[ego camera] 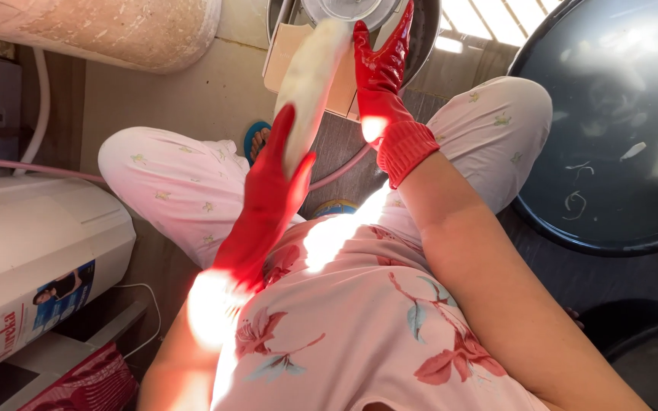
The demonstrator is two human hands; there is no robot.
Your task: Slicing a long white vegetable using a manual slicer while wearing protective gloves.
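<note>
A white, smooth-sided appliance (32, 251) with a rounded top edge is seen at the far left, a red patterned bag (78, 384) lying below it. Above, a thin pink hose (24, 169) runs across a beige floor, and a rough, speckled cylinder (116, 30) fills the upper left corner.

Knees in pale pink trousers with small printed flowers are spread wide, and a blue sandal (255, 139) is glimpsed between them. A pink top with large red blossoms fills the lower middle, partly bleached by bright sunlight.

The left hand (268, 198), sheathed in a glossy red rubber glove, is wrapped around the lower end of a long, pale cream, soft-looking oblong object (310, 84); its fingers (279, 133) are pressed against one side and the thumb against the other. The object is held up in the air, slanting upward to the right, over a tan board (279, 61) and a round metal basin (420, 38).

The right hand (381, 76), in a matching red glove with a ribbed cuff, is laid along the upper right side of the object, its fingers (399, 30) held straight and together, touching it.

At the right, a large round dark tub (611, 137) with a shiny surface is seen, small pale scraps scattered in it.
</note>
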